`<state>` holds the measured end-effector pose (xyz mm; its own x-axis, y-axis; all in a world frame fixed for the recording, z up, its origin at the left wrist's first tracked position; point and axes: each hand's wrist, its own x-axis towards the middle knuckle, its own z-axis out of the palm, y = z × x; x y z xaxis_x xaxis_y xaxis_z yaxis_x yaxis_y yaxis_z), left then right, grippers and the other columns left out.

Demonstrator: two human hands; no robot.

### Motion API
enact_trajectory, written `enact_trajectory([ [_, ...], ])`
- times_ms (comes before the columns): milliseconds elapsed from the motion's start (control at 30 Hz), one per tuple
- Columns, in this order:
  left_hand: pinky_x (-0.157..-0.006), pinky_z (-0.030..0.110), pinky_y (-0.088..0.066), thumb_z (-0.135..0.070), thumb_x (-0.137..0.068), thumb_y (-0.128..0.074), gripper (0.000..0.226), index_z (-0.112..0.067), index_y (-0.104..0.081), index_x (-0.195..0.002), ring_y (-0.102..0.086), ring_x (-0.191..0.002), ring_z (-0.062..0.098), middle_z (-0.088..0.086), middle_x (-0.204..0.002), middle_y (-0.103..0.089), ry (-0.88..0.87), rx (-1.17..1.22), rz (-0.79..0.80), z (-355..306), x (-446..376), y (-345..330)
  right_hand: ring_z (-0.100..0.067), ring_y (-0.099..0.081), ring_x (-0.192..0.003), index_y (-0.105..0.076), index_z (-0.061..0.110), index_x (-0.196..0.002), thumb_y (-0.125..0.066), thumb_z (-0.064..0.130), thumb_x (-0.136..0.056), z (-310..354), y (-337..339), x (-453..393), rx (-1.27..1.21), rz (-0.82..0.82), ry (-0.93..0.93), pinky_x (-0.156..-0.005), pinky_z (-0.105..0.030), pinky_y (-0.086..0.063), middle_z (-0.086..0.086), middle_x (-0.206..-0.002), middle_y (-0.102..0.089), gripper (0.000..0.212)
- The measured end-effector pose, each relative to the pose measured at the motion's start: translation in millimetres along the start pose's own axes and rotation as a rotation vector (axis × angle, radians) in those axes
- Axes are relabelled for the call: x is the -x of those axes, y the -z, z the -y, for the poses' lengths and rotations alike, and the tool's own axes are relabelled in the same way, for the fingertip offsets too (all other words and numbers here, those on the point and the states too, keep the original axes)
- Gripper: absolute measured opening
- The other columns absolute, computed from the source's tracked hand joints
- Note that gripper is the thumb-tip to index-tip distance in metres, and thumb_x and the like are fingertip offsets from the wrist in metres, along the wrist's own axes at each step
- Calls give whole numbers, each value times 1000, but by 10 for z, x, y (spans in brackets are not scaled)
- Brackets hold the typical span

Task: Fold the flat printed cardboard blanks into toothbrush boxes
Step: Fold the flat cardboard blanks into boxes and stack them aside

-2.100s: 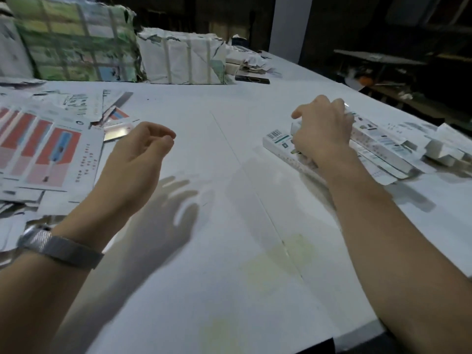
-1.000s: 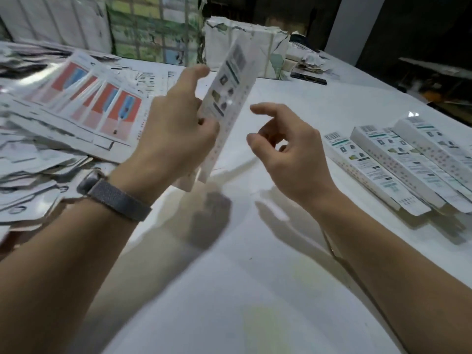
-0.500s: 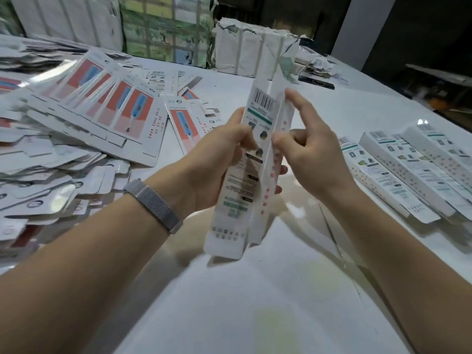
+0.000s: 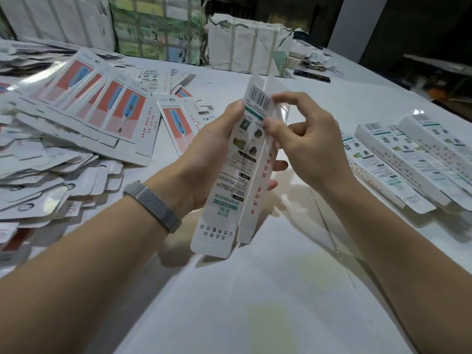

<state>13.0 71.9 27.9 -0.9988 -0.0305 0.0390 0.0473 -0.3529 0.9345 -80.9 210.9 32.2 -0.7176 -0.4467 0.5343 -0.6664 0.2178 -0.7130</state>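
Note:
A long white printed cardboard blank (image 4: 231, 192) stands almost upright above the table's middle, partly folded along its length, barcode end at the top. My left hand (image 4: 204, 159) grips it from the left, fingers wrapped behind it. My right hand (image 4: 306, 146) pinches its upper right edge with thumb and forefinger. A fanned heap of flat blanks (image 4: 109, 113) with red and blue panels lies at the left. Folded white boxes (image 4: 398, 159) lie side by side at the right.
Loose small white card pieces (image 4: 48, 180) are piled at the left edge. Wrapped bundles (image 4: 245, 44) and a colourful printed bundle (image 4: 155, 26) stand at the back. The white table (image 4: 255, 290) runs toward me; a dark gap lies beyond its right edge.
Over two seconds my left hand picked a blank from the left heap and lifted it; my right hand left the folded boxes and took hold of it. The blank is now folded further.

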Motion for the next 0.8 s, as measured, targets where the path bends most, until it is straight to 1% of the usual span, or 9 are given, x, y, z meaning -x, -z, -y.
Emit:
enact_trajectory([
  [67, -68, 49, -59, -46, -105, -35, 40, -29, -51, -137, -73, -87, 36, 13, -102, -73, -17, -23, 29, 1, 1, -31, -19, -68, -53, -57, 28, -101, -64, 31, -96, 25, 14, -23, -14, -24, -1, -47, -37, -55, -7, -65, -71, 9],
  [100, -69, 50, -59, -44, -105, -35, 40, -30, -47, -141, -72, -88, 38, 16, -107, -70, -21, -28, 51, 6, 0, -49, -19, -68, -53, -55, 27, -95, -63, 33, -97, 30, 28, -33, -23, -31, -10, -48, -38, -55, -4, -67, -72, 10],
  [200, -74, 50, -59, -41, -106, -33, 42, -27, -40, -145, -68, -90, 40, 25, -117, -61, -15, -48, 106, 13, 3, -82, -15, -64, -50, -51, 23, -85, -61, 35, -98, 14, 93, -71, -21, -5, -45, -46, -28, -48, -2, -70, -71, 21],
  [333, -73, 44, -58, -45, -104, -34, 46, -24, -39, -144, -65, -88, 37, 25, -115, -59, 32, -104, 145, 25, 15, -88, -5, -45, -44, -54, 23, -74, -60, 39, -97, 2, 193, -118, 58, -12, -51, -49, -24, -35, 9, -60, -60, 29],
  [467, -69, 42, -57, -47, -103, -37, 49, -19, -41, -143, -64, -83, 32, 21, -110, -62, 48, -88, 154, 36, 33, -114, -3, -46, -45, -56, 25, -68, -61, 36, -96, 30, 259, -133, 40, -16, -35, -49, -21, -35, 15, -51, -57, 31],
  [567, -67, 43, -57, -43, -103, -42, 43, -28, -38, -143, -66, -79, 33, 20, -104, -66, 56, -51, 123, 39, 20, -117, -9, -53, -50, -51, 23, -66, -59, 38, -93, 57, 285, -142, 50, -7, -21, -50, -31, -37, 5, -62, -65, 32],
  [667, -60, 41, -59, -39, -104, -44, 40, -38, -33, -142, -69, -75, 31, 16, -96, -71, 51, -39, 76, 65, 9, -138, -25, -59, -58, -47, 18, -70, -59, 34, -93, 32, 264, -144, -5, 5, -42, -53, -42, -40, -16, -73, -69, 31],
  [733, -58, 40, -59, -38, -104, -45, 41, -43, -32, -143, -70, -73, 29, 14, -94, -72, 17, -60, 34, 90, 8, -156, -32, -58, -59, -46, 17, -73, -61, 30, -95, 19, 219, -126, -67, -23, -47, -54, -44, -40, -25, -75, -66, 29],
  [800, -59, 40, -59, -37, -104, -45, 44, -47, -30, -144, -70, -73, 28, 11, -92, -73, -21, -65, -4, 115, -1, -176, -33, -60, -59, -46, 19, -79, -61, 28, -96, 23, 159, -91, -120, -69, -29, -51, -41, -42, -26, -76, -64, 25],
])
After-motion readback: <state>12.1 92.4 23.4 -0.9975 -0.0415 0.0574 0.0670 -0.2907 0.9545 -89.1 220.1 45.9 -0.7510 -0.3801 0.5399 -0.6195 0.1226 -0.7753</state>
